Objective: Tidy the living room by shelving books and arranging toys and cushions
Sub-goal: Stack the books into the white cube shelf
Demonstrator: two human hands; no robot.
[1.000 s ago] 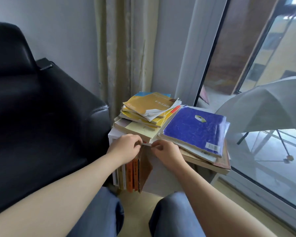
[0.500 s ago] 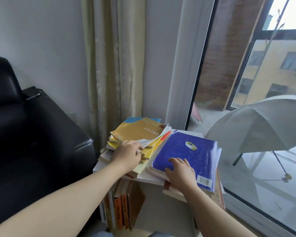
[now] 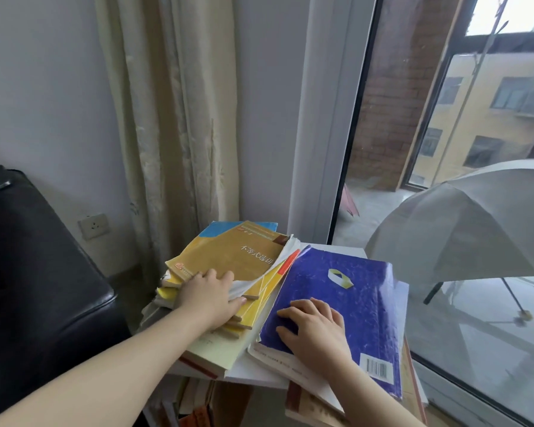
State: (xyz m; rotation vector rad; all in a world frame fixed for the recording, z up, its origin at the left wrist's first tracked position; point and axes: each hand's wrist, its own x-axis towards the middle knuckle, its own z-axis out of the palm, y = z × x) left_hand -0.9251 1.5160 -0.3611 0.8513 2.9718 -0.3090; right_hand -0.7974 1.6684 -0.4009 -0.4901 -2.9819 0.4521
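Observation:
Two piles of books lie on a small white shelf unit (image 3: pixel 259 375) by the window. The left pile is yellow and orange paperbacks, topped by an orange-yellow book (image 3: pixel 228 254) that sits askew. My left hand (image 3: pixel 210 298) grips that top book's near corner, fingers on the cover and thumb under its loose white pages. The right pile is topped by a large blue book (image 3: pixel 352 291). My right hand (image 3: pixel 315 331) lies flat on its near half with fingers spread. More books (image 3: pixel 195 408) stand upright inside the unit below, mostly hidden.
A black leather sofa (image 3: pixel 37 288) stands close on the left, with a wall socket (image 3: pixel 93 225) behind it. A cream curtain (image 3: pixel 179 118) hangs behind the books. A glass door (image 3: pixel 444 149) is on the right, with an open grey umbrella (image 3: pixel 463 223) outside.
Both hands rose from the shelf unit's front edge onto the piles, the left to the yellow pile, the right to the blue book. The view tilted upward.

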